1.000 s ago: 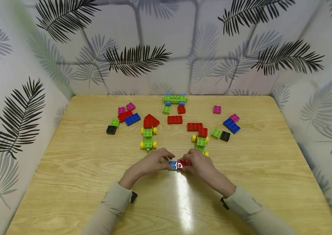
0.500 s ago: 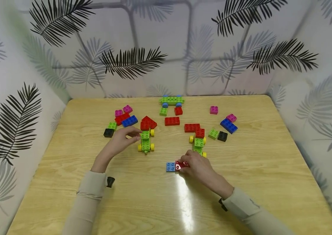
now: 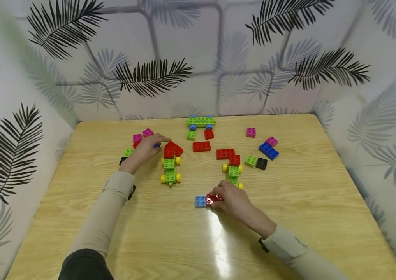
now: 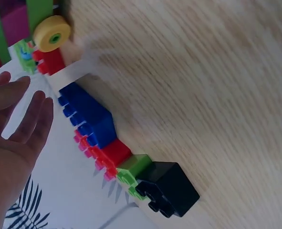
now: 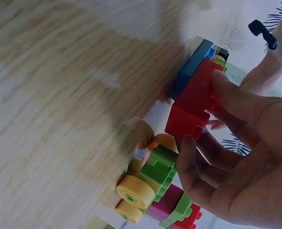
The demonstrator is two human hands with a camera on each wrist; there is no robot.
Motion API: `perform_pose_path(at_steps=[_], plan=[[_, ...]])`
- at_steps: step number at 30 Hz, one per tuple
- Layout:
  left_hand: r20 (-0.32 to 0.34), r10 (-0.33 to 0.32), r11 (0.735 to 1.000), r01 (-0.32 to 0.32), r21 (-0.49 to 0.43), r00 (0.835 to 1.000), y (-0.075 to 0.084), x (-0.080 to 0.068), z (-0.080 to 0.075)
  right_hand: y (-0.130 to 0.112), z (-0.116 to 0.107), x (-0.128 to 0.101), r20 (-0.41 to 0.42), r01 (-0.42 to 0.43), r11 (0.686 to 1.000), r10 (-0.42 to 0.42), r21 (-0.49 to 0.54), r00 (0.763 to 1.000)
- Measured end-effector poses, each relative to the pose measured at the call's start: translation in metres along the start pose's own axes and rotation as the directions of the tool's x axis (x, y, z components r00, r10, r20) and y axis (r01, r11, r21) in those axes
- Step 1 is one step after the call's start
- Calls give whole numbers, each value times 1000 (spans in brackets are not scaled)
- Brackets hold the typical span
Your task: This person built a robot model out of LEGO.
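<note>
My right hand pinches a red brick that sits joined to a light blue brick on the wooden table. In the right wrist view the thumb and fingers clamp the red brick, with the light blue brick behind it. My left hand hovers with straight fingers over a dark blue brick at the left cluster. The left wrist view shows the fingers spread near that dark blue brick, apart from it.
Beside the dark blue brick lie red, green and black bricks. Two green wheeled cars stand mid-table. A green plate on blue wheels is at the back. More bricks lie at the right.
My left hand let go of the joined red and light blue bricks and moved up and left to the brick cluster. The right hand stayed on the red brick.
</note>
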State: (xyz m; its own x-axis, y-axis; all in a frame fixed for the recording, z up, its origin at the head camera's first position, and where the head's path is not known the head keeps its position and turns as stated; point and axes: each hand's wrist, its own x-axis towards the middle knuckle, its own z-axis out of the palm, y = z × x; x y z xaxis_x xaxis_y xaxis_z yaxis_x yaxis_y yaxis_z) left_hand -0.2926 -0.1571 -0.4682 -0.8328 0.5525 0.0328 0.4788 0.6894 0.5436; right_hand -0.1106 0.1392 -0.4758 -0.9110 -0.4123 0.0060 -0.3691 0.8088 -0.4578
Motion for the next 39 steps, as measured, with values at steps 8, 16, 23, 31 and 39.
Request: perform_pose_path(at_steps=[8, 16, 23, 31, 39], plan=[[113, -1, 991, -15, 135, 994, -12, 11, 10, -1, 3, 4, 12, 9, 1000, -9, 5, 1000], [93, -9, 971, -14, 240, 996, -11, 12, 18, -2, 4, 3, 24, -10, 1000, 10, -7, 1000], [24, -107, 980, 102, 169, 994, -14, 8, 19, -2, 4, 2, 18, 0, 1000, 0, -3, 1000], [-135, -167, 984, 174, 44, 977, -19, -9, 10, -1, 3, -1, -12, 27, 1000, -27, -4, 1000], [-281, -178, 980, 194, 33, 943, -17, -31, -7, -1, -1, -1, -17, 15, 1000, -15, 3, 1000]])
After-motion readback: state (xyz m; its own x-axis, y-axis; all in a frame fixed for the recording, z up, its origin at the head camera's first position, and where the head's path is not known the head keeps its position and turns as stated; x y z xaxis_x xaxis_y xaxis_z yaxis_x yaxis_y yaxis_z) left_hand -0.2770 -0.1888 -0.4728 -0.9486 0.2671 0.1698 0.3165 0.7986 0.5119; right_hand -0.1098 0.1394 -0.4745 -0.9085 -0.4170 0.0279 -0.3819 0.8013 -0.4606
